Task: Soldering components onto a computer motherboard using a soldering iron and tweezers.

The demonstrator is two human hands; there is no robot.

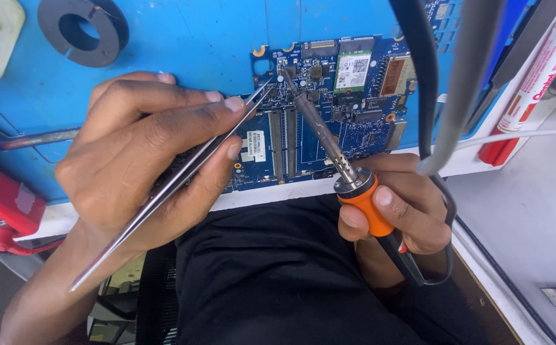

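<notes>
A pair of metal tweezers (182,172) is pinched in the left hand (144,160), the thumb and first fingers closed along the shaft, with the tips brought down onto the blue circuit board (329,108) near its upper left part. A soldering iron (342,166) is gripped in the right hand (393,204), the fingers wrapped shut around its orange collar and black handle. The iron's metal shaft is tilted up and to the left, and its tip is set on the board just beside the tweezer tips (whether the two actually touch cannot be told). The board is laid flat on a blue mat (182,38), close to the mat's near edge and just beyond the person's black clothing. A black ring (83,29) is seen on the mat, well apart from the board. A red and white marker (533,83) is propped to the right, and a grey cable (463,83) hangs across the board's right side.
</notes>
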